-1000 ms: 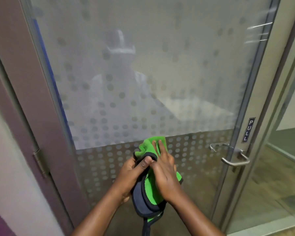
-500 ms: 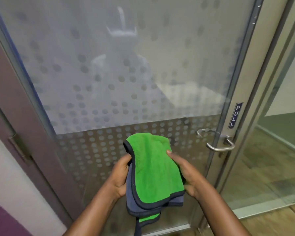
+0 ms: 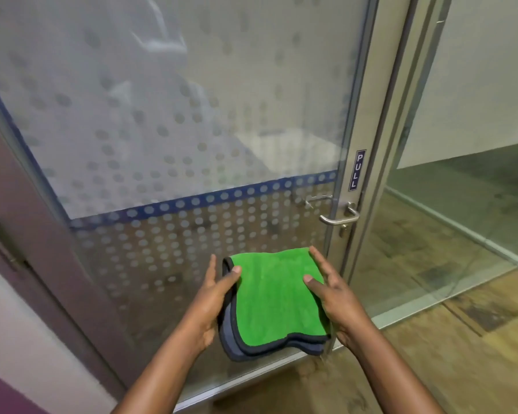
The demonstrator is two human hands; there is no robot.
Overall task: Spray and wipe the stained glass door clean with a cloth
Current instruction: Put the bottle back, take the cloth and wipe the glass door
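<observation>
The left hand (image 3: 213, 297) and right hand (image 3: 332, 294) pinch the folded cloth (image 3: 275, 297) by its side edges, thumbs on top. It lies flatter and squarer than half a second ago, at the frame's lower centre. The fingers stretch nearly straight along the fuzzy green, dark-trimmed fabric, before the dotted, frosted glass door (image 3: 192, 115).

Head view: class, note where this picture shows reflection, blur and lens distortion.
In the head view, the frosted glass door carries a hazy reflection high up; its upper dots smear with blur, while the green cloth and PULL sign are sharp; the door frame sides converge downward under the wide lens.
</observation>
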